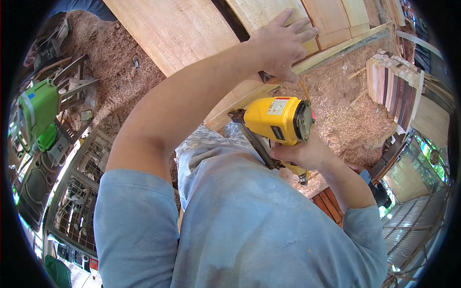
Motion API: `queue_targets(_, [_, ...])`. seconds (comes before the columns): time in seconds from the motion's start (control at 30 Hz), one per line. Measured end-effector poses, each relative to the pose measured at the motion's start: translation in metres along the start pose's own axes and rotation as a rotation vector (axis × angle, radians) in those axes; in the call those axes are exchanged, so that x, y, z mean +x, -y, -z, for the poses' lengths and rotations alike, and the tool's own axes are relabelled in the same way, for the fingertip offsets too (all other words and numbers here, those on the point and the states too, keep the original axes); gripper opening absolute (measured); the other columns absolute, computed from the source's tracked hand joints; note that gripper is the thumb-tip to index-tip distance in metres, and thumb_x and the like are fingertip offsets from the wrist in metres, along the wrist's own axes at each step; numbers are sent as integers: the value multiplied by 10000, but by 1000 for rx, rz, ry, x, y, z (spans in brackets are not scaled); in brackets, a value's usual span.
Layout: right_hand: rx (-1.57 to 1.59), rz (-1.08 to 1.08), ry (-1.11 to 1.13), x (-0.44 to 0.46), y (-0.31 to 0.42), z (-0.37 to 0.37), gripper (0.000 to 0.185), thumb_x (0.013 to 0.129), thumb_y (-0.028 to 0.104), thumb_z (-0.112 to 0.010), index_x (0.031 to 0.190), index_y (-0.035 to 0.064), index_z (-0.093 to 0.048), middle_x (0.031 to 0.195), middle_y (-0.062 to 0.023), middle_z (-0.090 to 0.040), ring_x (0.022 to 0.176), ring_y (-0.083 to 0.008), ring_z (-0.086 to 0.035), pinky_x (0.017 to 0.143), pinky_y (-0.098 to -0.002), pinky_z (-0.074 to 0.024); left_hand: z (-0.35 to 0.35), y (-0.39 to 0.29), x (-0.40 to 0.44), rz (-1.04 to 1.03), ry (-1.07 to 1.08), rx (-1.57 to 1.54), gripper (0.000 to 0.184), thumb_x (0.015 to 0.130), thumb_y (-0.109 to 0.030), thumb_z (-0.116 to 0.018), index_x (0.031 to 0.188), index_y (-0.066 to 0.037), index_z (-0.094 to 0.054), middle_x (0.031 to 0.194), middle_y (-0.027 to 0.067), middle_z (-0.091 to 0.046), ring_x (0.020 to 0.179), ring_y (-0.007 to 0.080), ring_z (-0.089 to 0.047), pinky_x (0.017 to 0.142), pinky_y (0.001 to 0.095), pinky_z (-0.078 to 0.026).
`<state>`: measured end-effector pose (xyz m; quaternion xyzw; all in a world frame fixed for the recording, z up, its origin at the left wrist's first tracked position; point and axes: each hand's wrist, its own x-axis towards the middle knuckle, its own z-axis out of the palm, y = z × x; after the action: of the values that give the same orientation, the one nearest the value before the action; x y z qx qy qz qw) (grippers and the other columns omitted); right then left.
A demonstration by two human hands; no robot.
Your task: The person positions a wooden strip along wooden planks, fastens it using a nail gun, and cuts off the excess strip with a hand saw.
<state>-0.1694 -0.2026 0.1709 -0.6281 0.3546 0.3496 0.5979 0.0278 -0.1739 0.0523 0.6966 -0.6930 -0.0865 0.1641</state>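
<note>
My left hand (279, 47) is open, palm down and fingers spread, over the pale wooden boards (180, 36) of a long flat panel in front of me. My right hand (309, 154) is closed around the handle of a bulky yellow nail gun with a black end cap and a dark, narrow magazine (276, 120). I have the tool just in front of my body, below my left hand, with its dark nose pointing left beside the near edge of the panel. I can't tell whether the nose touches the wood.

My faded light-blue T-shirt (235, 225) fills the space below, with patterned grey-and-white shorts (225, 138) showing past its hem. Brown wood shavings (357, 127) cover the ground on both sides of the panel. Over to my right stands a stack of thin wooden strips in pale, reddish and dark tones (393, 91). Well off to my left are a bright green plastic container (39, 104) and, nearer me, a rusty wire-mesh frame (79, 192).
</note>
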Motion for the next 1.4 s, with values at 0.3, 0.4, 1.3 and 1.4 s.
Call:
queue_targets(0.3, [10,-29,-14,-1,1,0,324,764,23,-802,1055,53,-662,850,-20,-688,715,-121,-658,626,-295,-528,5,-1,-2,-4,11,4,484,746,-625,-740,1052,-255,-804,1610,48,-387,1517,256,-272,1255,555,-127])
queue_targets(0.4, [10,-38,-32,-2,3,-4,324,765,23,-800,1054,55,-659,862,-19,-688,724,-120,-659,629,-293,-529,8,-1,-2,-7,44,7,486,744,-625,-742,1057,-257,-803,1609,50,-388,1515,259,-274,1253,560,-129])
queue_targets(1.3, [-226,155,-219,-21,-96,83,465,753,82,-817,1193,28,-675,1084,-111,-740,987,-216,-694,884,-368,-530,-2,-8,-8,130,106,72,574,817,-599,-688,1043,-81,-791,1662,69,-299,1548,289,-208,1256,564,-116])
queue_targets(1.4, [-352,97,-283,-15,-142,114,457,726,90,-843,1154,31,-696,1065,-114,-747,975,-219,-704,860,-371,-537,-23,-33,-49,274,-125,-72,406,891,-411,-681,1074,-59,-769,1614,125,-374,1502,339,-305,1233,568,-187])
